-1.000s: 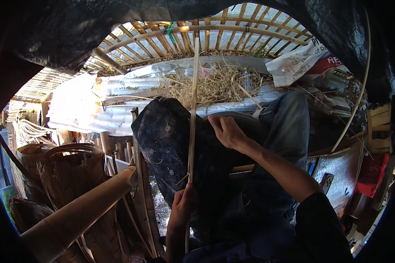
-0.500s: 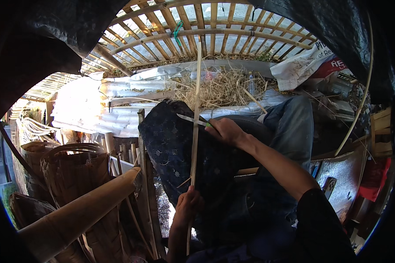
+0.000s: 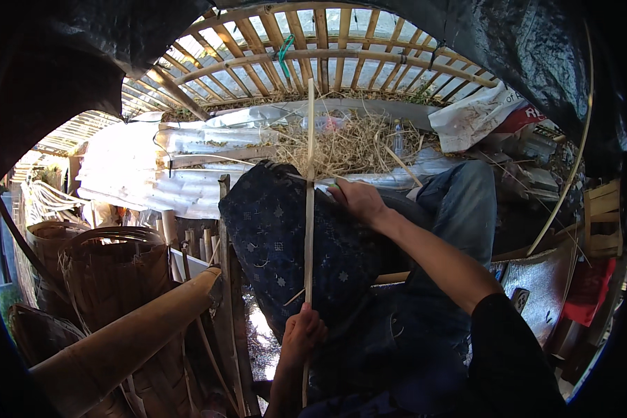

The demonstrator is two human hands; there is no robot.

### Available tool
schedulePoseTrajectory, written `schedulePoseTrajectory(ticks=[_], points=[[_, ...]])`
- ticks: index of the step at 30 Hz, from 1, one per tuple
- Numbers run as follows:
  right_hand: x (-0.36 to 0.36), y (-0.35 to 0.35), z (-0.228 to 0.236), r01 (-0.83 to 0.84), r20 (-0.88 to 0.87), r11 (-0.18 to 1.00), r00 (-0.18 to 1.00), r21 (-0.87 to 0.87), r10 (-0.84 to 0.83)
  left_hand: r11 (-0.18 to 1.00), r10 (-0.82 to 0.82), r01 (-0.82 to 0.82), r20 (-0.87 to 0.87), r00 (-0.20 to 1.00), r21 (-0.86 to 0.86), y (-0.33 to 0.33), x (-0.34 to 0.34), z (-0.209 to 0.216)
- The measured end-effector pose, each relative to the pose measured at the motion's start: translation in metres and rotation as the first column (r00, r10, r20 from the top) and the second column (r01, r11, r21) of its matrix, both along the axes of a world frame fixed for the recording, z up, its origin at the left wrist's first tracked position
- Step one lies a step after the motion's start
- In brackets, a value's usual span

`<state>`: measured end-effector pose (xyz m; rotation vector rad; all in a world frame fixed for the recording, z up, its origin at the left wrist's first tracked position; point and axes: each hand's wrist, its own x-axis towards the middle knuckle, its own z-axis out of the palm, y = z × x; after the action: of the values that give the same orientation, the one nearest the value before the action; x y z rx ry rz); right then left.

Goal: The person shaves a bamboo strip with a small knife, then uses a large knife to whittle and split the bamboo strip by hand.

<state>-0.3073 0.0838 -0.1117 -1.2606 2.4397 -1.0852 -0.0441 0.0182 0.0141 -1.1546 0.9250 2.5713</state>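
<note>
A long thin bamboo strip (image 3: 309,209) runs upright across a dark blue patterned cloth (image 3: 279,244) draped over my knee. My left hand (image 3: 303,334) grips the strip's lower part, close to my body. My right hand (image 3: 359,200) is closed on a knife with a greenish handle, its thin blade (image 3: 313,181) laid across the strip near the top of the cloth. My right forearm reaches in from the lower right over my jeans-clad leg (image 3: 460,209).
A thick bamboo pole (image 3: 129,334) slants across the lower left beside woven baskets (image 3: 111,272). Corrugated sheets (image 3: 160,167) and dry straw (image 3: 341,143) lie ahead under a bamboo lattice (image 3: 313,49). A white sack (image 3: 477,115) and a bent cane (image 3: 571,160) are on the right.
My right hand has moved up the strip, from the middle of the cloth to its upper edge, with the blade against the strip. My left hand has stayed low on the strip.
</note>
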Motion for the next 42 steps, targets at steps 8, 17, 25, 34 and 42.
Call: schedulePoseTrajectory(ticks=[8, 17, 25, 34, 42], points=[[0.046, 0.030, 0.010, -0.364, 0.192, 0.931, 0.916, 0.029, 0.352, 0.992, 0.120, -0.121, 0.041, 0.992, 0.029, 0.001, -0.004, 0.000], [0.040, 0.034, 0.057, -0.086, 0.463, 0.994, 0.885, 0.061, 0.048, 0.887, -0.059, 0.133, 0.177, 0.982, -0.443, 0.008, -0.014, 0.000], [0.073, 0.063, 0.096, -0.276, 0.411, 0.961, 0.877, 0.006, 0.250, 0.899, -0.157, 0.226, 0.206, 0.966, -0.376, 0.002, -0.022, 0.007], [0.075, 0.071, 0.122, -0.091, 0.565, 0.996, 0.822, -0.002, 0.076, 0.790, -0.263, 0.320, 0.182, 0.947, -0.523, -0.001, -0.048, 0.027], [0.094, 0.202, 0.156, 0.448, 0.042, 0.884, 0.889, 0.132, -0.457, 0.718, -0.277, 0.368, 0.243, 0.930, -0.591, -0.012, -0.057, 0.015]])
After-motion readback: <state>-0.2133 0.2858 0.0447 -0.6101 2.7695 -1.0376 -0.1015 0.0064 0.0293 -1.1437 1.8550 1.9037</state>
